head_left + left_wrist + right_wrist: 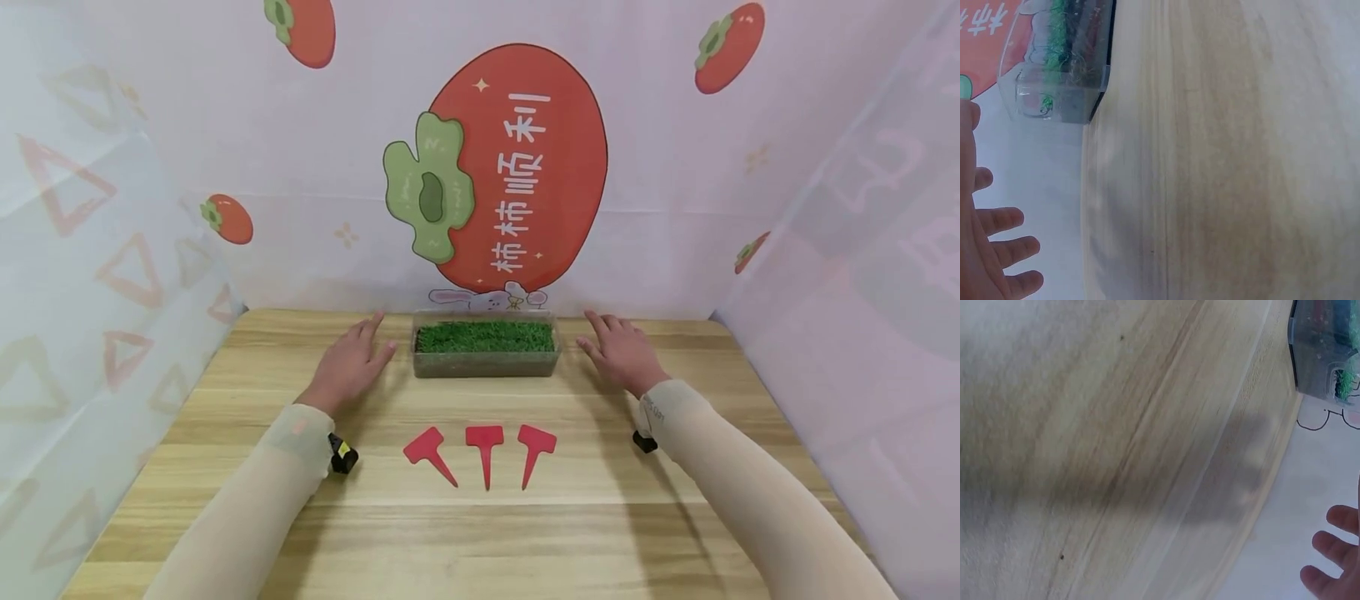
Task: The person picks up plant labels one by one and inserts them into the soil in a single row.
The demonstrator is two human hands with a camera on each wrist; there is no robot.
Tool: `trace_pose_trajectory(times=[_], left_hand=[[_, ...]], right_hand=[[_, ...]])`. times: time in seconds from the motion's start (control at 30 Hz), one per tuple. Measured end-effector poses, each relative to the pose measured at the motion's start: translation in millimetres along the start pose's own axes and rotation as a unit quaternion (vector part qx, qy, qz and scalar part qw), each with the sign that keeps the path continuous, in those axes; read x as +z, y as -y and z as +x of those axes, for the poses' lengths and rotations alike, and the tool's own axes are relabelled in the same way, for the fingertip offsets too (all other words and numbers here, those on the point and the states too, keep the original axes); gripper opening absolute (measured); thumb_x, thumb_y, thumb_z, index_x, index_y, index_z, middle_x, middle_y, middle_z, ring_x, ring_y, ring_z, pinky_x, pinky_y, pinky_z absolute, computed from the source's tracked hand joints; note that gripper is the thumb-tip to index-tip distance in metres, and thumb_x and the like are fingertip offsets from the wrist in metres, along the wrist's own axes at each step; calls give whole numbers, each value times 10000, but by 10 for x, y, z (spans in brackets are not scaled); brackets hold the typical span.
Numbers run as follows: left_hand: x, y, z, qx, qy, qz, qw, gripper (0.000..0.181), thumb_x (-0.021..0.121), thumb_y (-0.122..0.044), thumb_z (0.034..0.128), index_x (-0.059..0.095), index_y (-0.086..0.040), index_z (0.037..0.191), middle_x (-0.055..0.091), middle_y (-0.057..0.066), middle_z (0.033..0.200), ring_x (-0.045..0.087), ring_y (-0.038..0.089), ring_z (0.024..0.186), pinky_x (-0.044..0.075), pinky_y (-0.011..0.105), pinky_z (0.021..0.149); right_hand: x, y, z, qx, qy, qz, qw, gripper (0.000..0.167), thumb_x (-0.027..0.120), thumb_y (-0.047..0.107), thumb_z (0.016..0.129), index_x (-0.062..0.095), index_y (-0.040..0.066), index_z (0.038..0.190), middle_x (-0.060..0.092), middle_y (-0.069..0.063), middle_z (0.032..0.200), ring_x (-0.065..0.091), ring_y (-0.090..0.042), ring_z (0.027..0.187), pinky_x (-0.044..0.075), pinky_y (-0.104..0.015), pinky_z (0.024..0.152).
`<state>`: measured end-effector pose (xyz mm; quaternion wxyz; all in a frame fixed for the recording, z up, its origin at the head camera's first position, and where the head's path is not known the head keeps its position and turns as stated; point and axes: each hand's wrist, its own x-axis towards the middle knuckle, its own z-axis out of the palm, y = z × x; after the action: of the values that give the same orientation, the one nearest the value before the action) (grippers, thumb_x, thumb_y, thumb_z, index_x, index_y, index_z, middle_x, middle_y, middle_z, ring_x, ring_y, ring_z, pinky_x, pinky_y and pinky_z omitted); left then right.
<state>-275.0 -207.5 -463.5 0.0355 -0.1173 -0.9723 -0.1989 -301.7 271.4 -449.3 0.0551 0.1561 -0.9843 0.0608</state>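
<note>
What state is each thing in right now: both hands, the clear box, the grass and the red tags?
Left hand, fingers extended, apart from the box.
Right hand, fingers extended, apart from the box.
Clear box, upright on the table.
Green grass, inside the box.
Left red tag, lying flat, slanted.
Middle red tag, lying flat, nearly straight.
Right red tag, lying flat, slanted.

white 柿柿顺利 (519, 179) on persimmon print (573, 167), unreadable lettering (654, 409) on right cuff (681, 402)
</note>
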Motion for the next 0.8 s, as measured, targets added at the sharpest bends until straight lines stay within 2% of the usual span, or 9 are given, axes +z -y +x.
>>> trace_pose_trajectory(times=[0.13,0.3,0.37,0.53,0.8], left_hand=[[-21,-31,-69,-27,-85,-283,9996,706,332,-542,1051,165,-166,1625,327,229,1588,348,453,1428,347,673,1079],[-76,-100,-137,78,-381,-494,9980,656,344,-522,1055,266,-163,1598,393,188,1558,409,409,1402,401,648,1045],[-82,-149,-120,140,-481,-554,9972,659,332,-535,1054,289,-151,1589,411,184,1548,417,399,1399,401,635,1054],[-33,-274,-64,244,-424,-670,9966,672,304,-557,1050,286,-160,1592,421,177,1542,431,388,1393,408,621,1056],[6,-339,-14,194,-411,-825,9956,640,352,-520,1055,291,-178,1592,415,151,1551,420,367,1407,398,620,1069]], right_hand=[[38,73,-20,-218,-346,53,9991,596,469,424,1044,401,69,1517,554,-241,1382,562,-456,1218,456,-606,1001],[57,173,-7,-474,-643,7,9968,502,451,357,1061,478,47,1454,621,-211,1287,623,-410,1135,488,-568,966],[42,183,-2,-539,-699,50,9961,484,438,329,1067,483,38,1451,629,-207,1276,624,-404,1135,487,-566,967],[3,204,-29,-568,-762,140,9954,476,446,286,1064,478,37,1469,644,-213,1285,617,-414,1165,480,-575,985],[73,364,60,-537,-806,440,9943,499,448,302,1063,456,44,1491,622,-215,1340,580,-402,1243,454,-554,1042]])
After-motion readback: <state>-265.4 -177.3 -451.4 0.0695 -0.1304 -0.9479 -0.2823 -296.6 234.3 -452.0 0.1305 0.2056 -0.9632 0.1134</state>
